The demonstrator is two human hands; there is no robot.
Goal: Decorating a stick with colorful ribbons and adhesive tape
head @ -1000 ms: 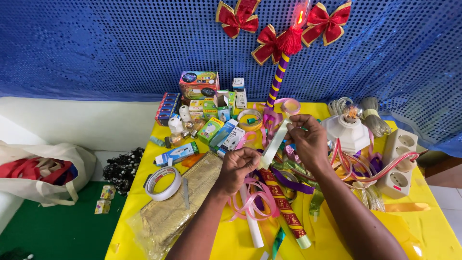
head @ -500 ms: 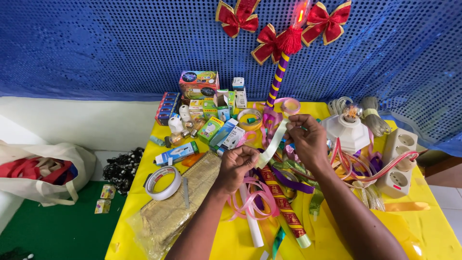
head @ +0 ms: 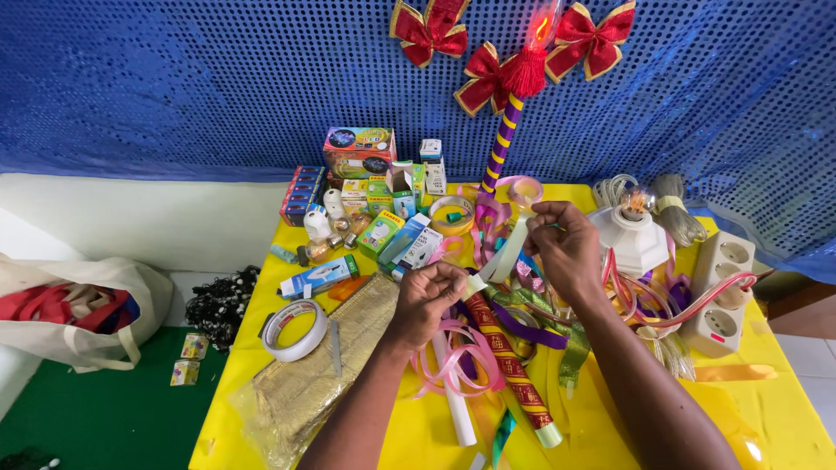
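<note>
Over the yellow table (head: 784,409), the left hand (head: 427,300) pinches the lower end of a pale ribbon strip (head: 503,257) and the right hand (head: 564,248) grips its upper end — pulled taut above the red patterned tube (head: 509,365), not yet stuck to anything.

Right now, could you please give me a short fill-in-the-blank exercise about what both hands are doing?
1. The left hand and right hand stretch a pale strip of ____ between them.
2. The tablecloth is ____.
3. The white tape roll lies on the person's ____ side.

Missing words: ribbon; yellow; left
</note>
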